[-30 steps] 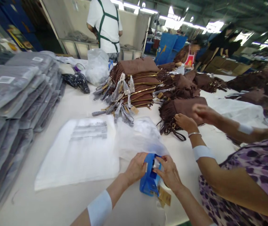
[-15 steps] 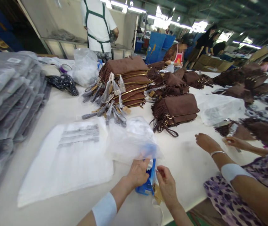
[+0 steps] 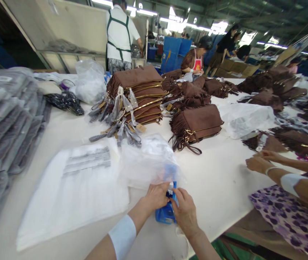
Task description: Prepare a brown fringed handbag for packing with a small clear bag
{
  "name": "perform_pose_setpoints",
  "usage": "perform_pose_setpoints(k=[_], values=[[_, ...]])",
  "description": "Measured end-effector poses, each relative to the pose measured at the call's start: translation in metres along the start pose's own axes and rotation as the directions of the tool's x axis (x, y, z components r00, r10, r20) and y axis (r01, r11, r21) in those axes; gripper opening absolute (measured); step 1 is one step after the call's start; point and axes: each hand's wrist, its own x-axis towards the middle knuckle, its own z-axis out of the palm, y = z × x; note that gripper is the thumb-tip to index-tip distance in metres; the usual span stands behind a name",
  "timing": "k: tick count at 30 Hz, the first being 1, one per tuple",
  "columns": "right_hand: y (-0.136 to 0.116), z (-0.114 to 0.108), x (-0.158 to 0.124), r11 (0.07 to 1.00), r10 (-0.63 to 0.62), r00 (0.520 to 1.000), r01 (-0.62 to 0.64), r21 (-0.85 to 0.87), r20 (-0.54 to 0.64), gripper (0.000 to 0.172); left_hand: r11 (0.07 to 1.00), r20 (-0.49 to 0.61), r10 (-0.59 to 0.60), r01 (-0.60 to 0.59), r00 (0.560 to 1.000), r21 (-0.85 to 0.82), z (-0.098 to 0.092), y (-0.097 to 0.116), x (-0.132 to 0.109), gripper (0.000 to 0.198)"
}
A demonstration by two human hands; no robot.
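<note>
A blue tape dispenser with a pale roll stands at the table's near side, its far end under a crumpled clear plastic bag. My left hand rests against the dispenser's left side, fingers curled in at the roll and partly under the bag's edge. From the right, my right hand reaches over the dispenser, thumb and fingers pinched close to the left fingertips. Whatever lies between those right fingers is too small to make out. Left of the hands, white printed bags lie flat.
Brown fringed purses form a stack behind the bag, with another pile to its right. Grey wrapped packages are heaped at left. A co-worker's hands work at the right, and a purple-patterned garment borders the table's edge.
My right hand has moved left onto the dispenser, close to my left hand. A tan piece beneath it no longer shows. The co-worker's arm at right has drawn away to the right.
</note>
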Motion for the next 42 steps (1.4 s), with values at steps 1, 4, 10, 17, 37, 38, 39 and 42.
perform_pose_setpoints(k=[1, 4, 10, 17, 37, 38, 39, 42], values=[[0.0, 0.0, 0.002, 0.999, -0.026, 1.0, 0.026, -0.019, -0.003, 0.022, 1.0, 0.006, -0.006, 0.006, 1.0, -0.001, -0.001, 0.001, 0.0, 0.04], [0.0, -0.001, 0.008, 0.995, -0.089, 0.996, 0.089, -0.045, 0.0, 0.02, 1.0, 0.019, -0.025, 0.025, 1.0, -0.006, -0.003, 0.002, 0.0, 0.035], [-0.001, -0.005, 0.013, 0.992, -0.122, 0.993, 0.122, -0.034, 0.008, 0.024, 0.999, -0.006, -0.026, 0.026, 1.0, -0.022, -0.004, 0.003, -0.001, 0.031], [-0.007, -0.008, 0.011, 0.998, -0.065, 0.997, 0.065, -0.005, 0.032, 0.025, 0.992, -0.102, 0.117, -0.122, 0.988, -0.044, -0.004, -0.004, -0.011, 0.058], [-0.046, -0.039, -0.067, 0.999, 0.012, 0.994, -0.008, -0.042, 0.106, 0.014, 0.983, -0.373, 0.13, -0.169, 0.919, -0.074, 0.023, -0.017, -0.021, 0.053], [-0.046, -0.036, -0.068, 0.999, 0.012, 0.995, -0.007, -0.053, 0.095, 0.015, 0.985, -0.379, 0.119, -0.158, 0.918, -0.074, 0.024, -0.017, -0.022, 0.053], [-0.046, -0.033, -0.069, 0.998, 0.012, 0.997, -0.007, -0.064, 0.082, 0.015, 0.986, -0.385, 0.108, -0.148, 0.917, -0.074, 0.024, -0.018, -0.023, 0.053], [-0.046, -0.022, -0.071, 0.994, -0.006, 1.0, 0.01, -0.107, 0.031, 0.018, 0.99, -0.408, 0.084, -0.122, 0.909, -0.07, 0.027, -0.021, -0.028, 0.052]])
